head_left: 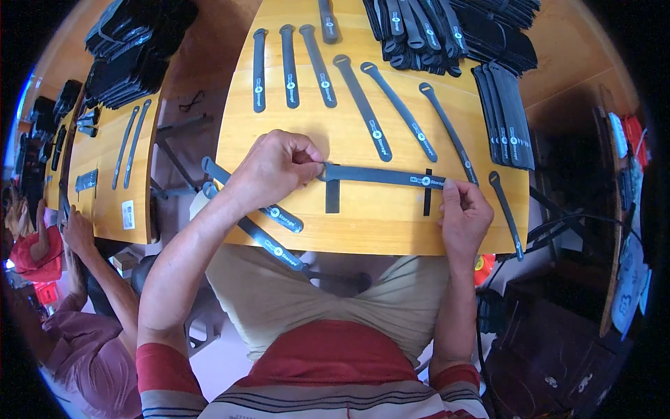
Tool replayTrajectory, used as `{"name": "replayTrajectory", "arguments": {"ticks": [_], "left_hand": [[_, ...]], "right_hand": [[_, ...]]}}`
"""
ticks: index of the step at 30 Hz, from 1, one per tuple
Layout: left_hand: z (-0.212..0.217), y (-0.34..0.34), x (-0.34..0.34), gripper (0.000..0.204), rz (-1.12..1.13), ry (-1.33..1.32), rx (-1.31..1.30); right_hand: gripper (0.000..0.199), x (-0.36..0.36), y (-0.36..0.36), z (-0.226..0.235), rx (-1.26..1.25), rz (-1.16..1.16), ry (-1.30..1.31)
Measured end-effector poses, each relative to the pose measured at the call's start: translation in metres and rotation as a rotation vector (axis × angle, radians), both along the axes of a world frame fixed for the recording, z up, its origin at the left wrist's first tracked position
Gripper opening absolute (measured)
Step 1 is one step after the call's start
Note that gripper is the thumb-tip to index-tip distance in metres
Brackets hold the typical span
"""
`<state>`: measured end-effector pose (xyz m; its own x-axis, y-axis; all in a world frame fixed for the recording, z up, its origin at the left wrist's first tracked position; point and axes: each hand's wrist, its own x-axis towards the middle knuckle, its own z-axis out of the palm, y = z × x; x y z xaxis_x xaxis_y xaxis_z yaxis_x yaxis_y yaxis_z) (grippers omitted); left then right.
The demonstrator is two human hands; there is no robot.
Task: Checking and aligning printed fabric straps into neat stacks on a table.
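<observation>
Held Straight at Both Ends

The dark strap [377, 176] is over the near part of the worktop [391, 227], and it runs from nine to three o'clock. The left hand [283, 162] pinches its end at nine; the right hand [465, 213] pinches the other end at three. Each grip is closed, thumb against finger, seemingly to keep it straight across two black strips [333, 197]. From eleven to two o'clock, loose straps [291, 66] lie apart, perhaps so that each is easy to take.
</observation>
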<state>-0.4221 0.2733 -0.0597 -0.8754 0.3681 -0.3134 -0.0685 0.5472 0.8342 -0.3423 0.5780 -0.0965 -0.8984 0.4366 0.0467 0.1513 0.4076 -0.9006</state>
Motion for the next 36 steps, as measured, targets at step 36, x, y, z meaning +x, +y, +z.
{"name": "replayTrajectory", "arguments": {"ticks": [36], "left_hand": [[-0.0042,0.0011,0.0016,0.006,0.017,0.105,-0.025]], "right_hand": [[0.017,-0.0028,-0.0014,-0.0017,0.030,-0.012,0.007]]}}
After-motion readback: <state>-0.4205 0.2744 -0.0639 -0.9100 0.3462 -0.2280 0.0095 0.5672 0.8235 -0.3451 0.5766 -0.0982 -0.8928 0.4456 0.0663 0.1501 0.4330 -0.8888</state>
